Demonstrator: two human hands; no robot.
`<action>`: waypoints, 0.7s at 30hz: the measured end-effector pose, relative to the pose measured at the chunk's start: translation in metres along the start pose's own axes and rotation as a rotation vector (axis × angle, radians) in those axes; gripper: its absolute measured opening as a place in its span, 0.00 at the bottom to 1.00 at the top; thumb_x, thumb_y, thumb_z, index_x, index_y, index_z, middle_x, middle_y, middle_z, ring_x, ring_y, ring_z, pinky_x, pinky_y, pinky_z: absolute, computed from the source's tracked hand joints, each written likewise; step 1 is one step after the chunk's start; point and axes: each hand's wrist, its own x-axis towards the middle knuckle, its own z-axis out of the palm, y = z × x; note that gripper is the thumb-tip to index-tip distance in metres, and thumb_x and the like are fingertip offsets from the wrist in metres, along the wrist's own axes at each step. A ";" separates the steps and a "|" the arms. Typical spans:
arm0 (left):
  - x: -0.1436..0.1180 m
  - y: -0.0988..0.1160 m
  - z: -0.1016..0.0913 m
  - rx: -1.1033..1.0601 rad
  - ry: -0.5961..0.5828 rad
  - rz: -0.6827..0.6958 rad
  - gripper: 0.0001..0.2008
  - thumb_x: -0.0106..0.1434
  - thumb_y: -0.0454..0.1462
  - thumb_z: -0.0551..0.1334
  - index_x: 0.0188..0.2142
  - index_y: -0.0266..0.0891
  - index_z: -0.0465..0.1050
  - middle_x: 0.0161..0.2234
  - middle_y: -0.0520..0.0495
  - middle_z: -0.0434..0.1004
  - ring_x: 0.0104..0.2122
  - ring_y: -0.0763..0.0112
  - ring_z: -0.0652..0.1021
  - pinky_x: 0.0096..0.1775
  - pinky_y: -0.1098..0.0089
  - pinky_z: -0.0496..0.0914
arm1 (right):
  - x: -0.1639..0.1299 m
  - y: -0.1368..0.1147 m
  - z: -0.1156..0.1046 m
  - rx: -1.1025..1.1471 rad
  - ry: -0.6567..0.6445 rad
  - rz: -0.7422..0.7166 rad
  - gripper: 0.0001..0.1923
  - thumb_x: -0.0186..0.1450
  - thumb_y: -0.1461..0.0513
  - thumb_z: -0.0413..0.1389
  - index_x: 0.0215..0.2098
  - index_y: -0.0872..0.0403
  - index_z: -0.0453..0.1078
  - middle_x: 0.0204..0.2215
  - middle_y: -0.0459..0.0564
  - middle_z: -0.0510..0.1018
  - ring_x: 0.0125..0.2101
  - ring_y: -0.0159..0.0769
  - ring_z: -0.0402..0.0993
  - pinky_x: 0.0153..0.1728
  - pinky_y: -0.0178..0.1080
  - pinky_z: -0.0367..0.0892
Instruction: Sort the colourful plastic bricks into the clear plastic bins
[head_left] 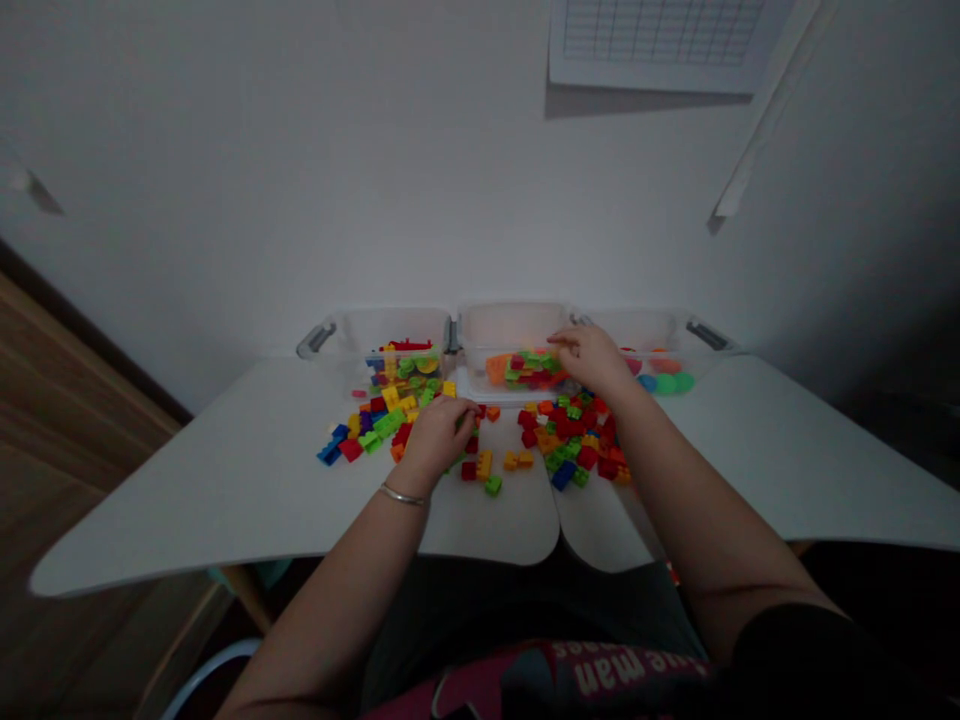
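My left hand (439, 437), with a thin bracelet at the wrist, is low over the toy building blocks in the middle of the table. Its fingers curl downward and together; what lies between them is hidden. Left of it spreads a pile of mixed blocks (388, 424). Just in front of it lie a yellow block (484, 464) and a green block (493, 486). My right hand (591, 358) hovers at the right side of the middle clear box (514, 325), its fingers apart and stretched to the left above the orange, green and red blocks inside. No block shows in it.
A left clear box (394, 325) holds mixed blocks. The right clear box (649, 328) has red and orange pieces, with green and blue round shapes low down. Another block pile (574, 440) lies under my right forearm. The white table (225, 480) meets a wall behind.
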 end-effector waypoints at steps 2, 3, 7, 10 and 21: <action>0.000 0.000 0.000 0.004 -0.001 -0.002 0.10 0.65 0.34 0.55 0.38 0.40 0.77 0.35 0.45 0.80 0.39 0.61 0.76 0.44 0.61 0.71 | -0.003 -0.010 -0.003 -0.093 -0.045 0.013 0.19 0.69 0.60 0.47 0.45 0.55 0.79 0.43 0.55 0.82 0.45 0.45 0.76 0.54 0.48 0.65; 0.001 0.000 0.001 0.006 -0.003 -0.005 0.10 0.65 0.34 0.55 0.38 0.40 0.77 0.35 0.45 0.80 0.39 0.61 0.76 0.44 0.61 0.71 | -0.004 -0.014 -0.003 -0.138 -0.055 0.025 0.21 0.71 0.58 0.44 0.44 0.56 0.79 0.42 0.56 0.83 0.45 0.46 0.76 0.54 0.50 0.63; 0.001 0.000 0.001 0.006 -0.016 -0.011 0.10 0.65 0.34 0.56 0.37 0.40 0.77 0.35 0.45 0.80 0.38 0.61 0.76 0.44 0.61 0.71 | -0.006 -0.022 -0.004 -0.218 -0.058 0.051 0.27 0.74 0.55 0.39 0.44 0.56 0.78 0.43 0.57 0.82 0.47 0.46 0.76 0.58 0.51 0.58; 0.001 0.001 0.001 0.002 -0.012 -0.005 0.10 0.65 0.34 0.56 0.37 0.39 0.77 0.35 0.45 0.80 0.38 0.61 0.76 0.44 0.61 0.71 | -0.006 -0.019 0.000 -0.184 -0.040 0.039 0.27 0.73 0.55 0.38 0.45 0.57 0.78 0.44 0.58 0.82 0.48 0.46 0.75 0.57 0.50 0.59; 0.000 0.000 0.001 0.005 -0.011 0.000 0.10 0.66 0.35 0.55 0.37 0.40 0.77 0.35 0.45 0.80 0.38 0.62 0.76 0.44 0.62 0.71 | -0.010 0.000 0.003 0.387 0.222 0.053 0.29 0.72 0.50 0.37 0.45 0.53 0.77 0.45 0.54 0.81 0.49 0.44 0.75 0.52 0.48 0.67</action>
